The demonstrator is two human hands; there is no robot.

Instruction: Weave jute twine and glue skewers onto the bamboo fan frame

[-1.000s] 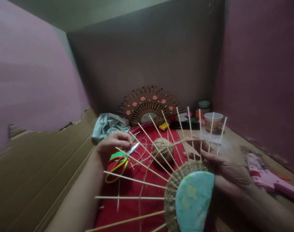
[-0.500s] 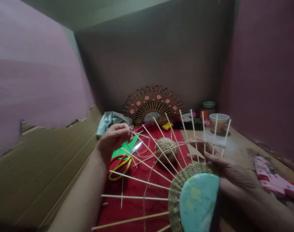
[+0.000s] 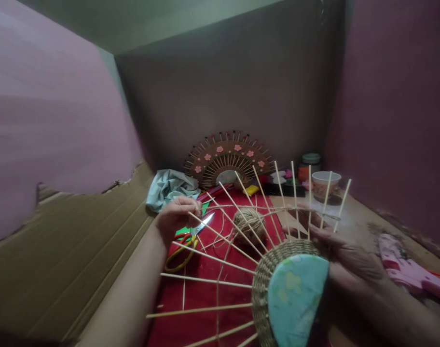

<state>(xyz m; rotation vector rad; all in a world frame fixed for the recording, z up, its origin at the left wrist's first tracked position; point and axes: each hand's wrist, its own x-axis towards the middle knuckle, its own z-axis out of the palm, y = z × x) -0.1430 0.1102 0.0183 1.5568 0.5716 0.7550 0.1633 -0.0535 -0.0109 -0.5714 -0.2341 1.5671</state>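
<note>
My right hand grips a half-round woven fan frame near its upper right sticks. Thin wooden sticks radiate from its twine-woven band, and a blue floral cloth covers the centre. My left hand is closed in a pinch on a strand of jute twine. That strand runs taut across the upper sticks to the right-hand ones, near my right fingers. Behind the sticks sits a ball of twine. Scissors with red and yellow handles lie below my left hand.
A finished flowered fan leans at the back wall. Pale blue cloth is bunched at the left by cardboard. A cup and a pink glue gun stand and lie at the right. Red cloth covers the middle.
My left hand has moved slightly down and right, and the twine has gone from slack to nearly straight across the sticks. The fan frame has turned a little; my right hand keeps its hold.
</note>
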